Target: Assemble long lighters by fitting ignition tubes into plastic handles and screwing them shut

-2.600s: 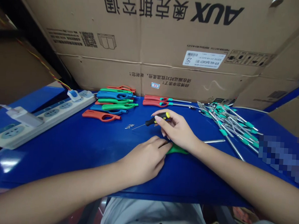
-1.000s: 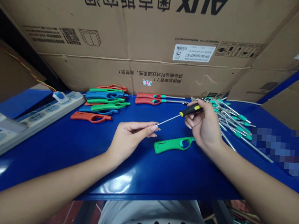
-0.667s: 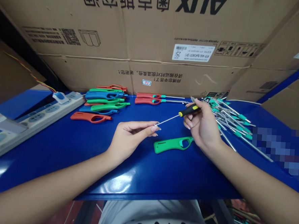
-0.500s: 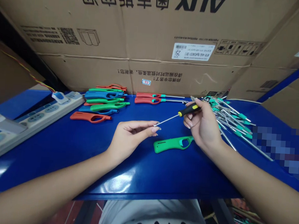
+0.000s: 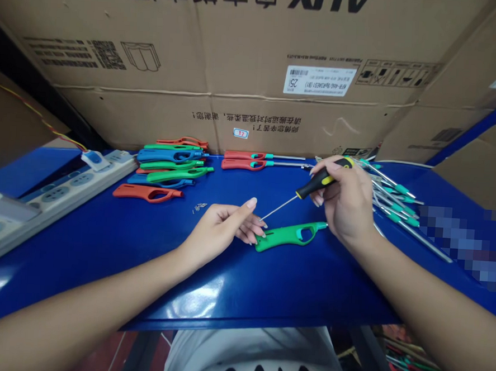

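Right hand [image 5: 350,200]: gripping screwdriver [image 5: 313,185]; best kept steady;
Left hand [image 5: 224,223]: thumb spread from fingers, beside the tip;
Green lighter [image 5: 284,238]: flat; best braced before tool contact.

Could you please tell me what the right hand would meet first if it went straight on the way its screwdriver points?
Most likely the left hand: the screwdriver in the right hand points towards its fingers, though depth there is hard to judge.
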A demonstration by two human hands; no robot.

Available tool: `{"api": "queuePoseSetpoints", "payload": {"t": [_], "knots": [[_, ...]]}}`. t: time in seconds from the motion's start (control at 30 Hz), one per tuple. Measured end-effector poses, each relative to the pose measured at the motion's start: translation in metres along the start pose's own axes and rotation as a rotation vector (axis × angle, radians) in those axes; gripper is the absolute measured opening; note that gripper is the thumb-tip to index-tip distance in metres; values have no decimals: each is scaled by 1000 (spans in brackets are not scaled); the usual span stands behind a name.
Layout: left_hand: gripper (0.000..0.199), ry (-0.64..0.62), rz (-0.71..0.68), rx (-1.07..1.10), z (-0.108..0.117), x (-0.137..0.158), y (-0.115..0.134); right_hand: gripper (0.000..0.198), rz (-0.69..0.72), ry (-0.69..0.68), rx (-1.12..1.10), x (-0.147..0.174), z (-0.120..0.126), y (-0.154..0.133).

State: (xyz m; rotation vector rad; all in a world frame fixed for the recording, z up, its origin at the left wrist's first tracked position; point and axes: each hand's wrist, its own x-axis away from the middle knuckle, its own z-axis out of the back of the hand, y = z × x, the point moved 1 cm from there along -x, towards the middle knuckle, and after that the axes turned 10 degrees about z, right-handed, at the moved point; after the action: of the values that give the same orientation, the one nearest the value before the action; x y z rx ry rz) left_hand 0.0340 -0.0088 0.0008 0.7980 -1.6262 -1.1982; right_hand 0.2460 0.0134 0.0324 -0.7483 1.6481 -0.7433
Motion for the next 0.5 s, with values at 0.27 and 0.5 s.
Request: {"api": "queuePoseSetpoints", "payload": {"t": [0.27, 0.5], "knots": [[25, -139, 93, 89, 0, 2, -3, 17, 45, -35, 28, 2, 3, -6], [25, -157, 103, 196, 3, 1, -4, 18, 90, 12, -8, -2, 5, -1]]}}
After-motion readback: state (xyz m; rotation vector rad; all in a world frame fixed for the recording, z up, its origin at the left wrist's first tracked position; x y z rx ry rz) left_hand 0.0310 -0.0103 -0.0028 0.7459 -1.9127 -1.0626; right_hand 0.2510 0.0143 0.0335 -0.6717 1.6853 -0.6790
